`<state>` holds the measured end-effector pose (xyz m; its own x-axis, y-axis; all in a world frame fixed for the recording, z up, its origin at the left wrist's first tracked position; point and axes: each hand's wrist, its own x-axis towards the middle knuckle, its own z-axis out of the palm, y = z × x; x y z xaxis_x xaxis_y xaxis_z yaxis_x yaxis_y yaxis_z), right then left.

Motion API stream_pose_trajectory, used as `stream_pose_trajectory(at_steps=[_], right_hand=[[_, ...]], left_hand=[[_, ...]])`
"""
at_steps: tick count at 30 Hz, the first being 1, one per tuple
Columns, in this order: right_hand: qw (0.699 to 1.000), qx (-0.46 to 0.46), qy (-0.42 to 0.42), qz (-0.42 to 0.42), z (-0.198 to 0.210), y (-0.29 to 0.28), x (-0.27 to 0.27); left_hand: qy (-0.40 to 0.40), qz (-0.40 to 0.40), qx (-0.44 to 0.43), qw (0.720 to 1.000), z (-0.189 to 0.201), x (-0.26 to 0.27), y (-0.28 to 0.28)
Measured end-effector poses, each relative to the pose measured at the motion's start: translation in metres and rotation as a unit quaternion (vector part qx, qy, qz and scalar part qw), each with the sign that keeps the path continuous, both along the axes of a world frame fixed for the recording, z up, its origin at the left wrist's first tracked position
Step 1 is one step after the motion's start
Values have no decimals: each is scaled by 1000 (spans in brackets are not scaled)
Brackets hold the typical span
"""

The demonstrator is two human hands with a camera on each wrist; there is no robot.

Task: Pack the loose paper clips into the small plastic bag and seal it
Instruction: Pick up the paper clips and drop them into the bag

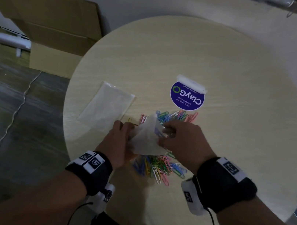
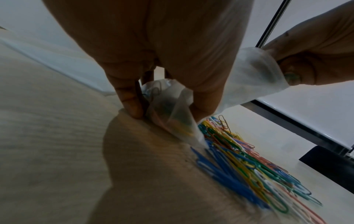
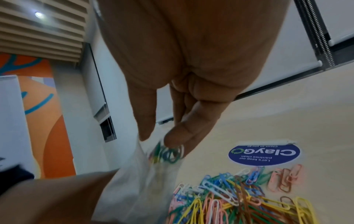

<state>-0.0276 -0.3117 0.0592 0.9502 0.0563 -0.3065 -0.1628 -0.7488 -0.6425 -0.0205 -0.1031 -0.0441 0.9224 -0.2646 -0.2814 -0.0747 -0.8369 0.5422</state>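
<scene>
A small clear plastic bag point(image 1: 144, 137) is held upright over the pile of coloured paper clips point(image 1: 157, 166) on the round table. My left hand point(image 1: 124, 130) pinches the bag's left edge; in the left wrist view its fingers point(image 2: 132, 104) grip the crumpled plastic bag point(image 2: 168, 106) just above the paper clips point(image 2: 239, 160). My right hand point(image 1: 166, 134) is at the bag's mouth. In the right wrist view the right hand point(image 3: 159, 144) pinches a small bunch of clips point(image 3: 170, 154) against the bag point(image 3: 134, 181) opening. More paper clips point(image 3: 239, 197) lie loose below.
A stack of spare clear bags point(image 1: 106, 104) lies left of the pile. A round blue ClayGo sticker point(image 1: 187, 97) is fixed to the table point(image 1: 243, 88) behind the clips. A cardboard box point(image 1: 47, 20) stands on the floor to the left.
</scene>
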Motion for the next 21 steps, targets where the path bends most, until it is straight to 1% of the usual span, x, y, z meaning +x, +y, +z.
stream_pose_trajectory(at_steps=[4, 6, 9, 11, 12, 13, 15, 16, 19, 21], right_hand=[[996, 56, -11, -66, 7, -7, -2], [993, 69, -32, -93, 5, -11, -4], [989, 42, -72, -123, -11, -26, -6], [989, -1, -59, -133, -32, -46, -4], [989, -36, -47, -133, -42, -57, -2], [989, -75, -47, -119, -52, -67, 2], [987, -129, -69, -62, -68, -81, 17], [988, -140, -61, -32, -72, -85, 25], [981, -185, 3, 51, -78, -84, 39], [974, -217, -5, 67, -82, -80, 35]], left_hand=[[7, 5, -3, 1000, 0, 0, 0], [18, 2, 2, 1000, 0, 1, 0], [33, 5, 17, 999, 2, 3, 1], [39, -4, 25, 999, 3, 2, 5], [41, -7, 23, 999, 3, 1, 8], [43, -8, 19, 999, 3, -1, 12], [42, -5, 14, 999, 3, -4, 16], [41, -2, 15, 999, 3, -5, 17], [38, 9, 16, 999, 4, -5, 16], [38, 13, 12, 999, 4, -5, 15]])
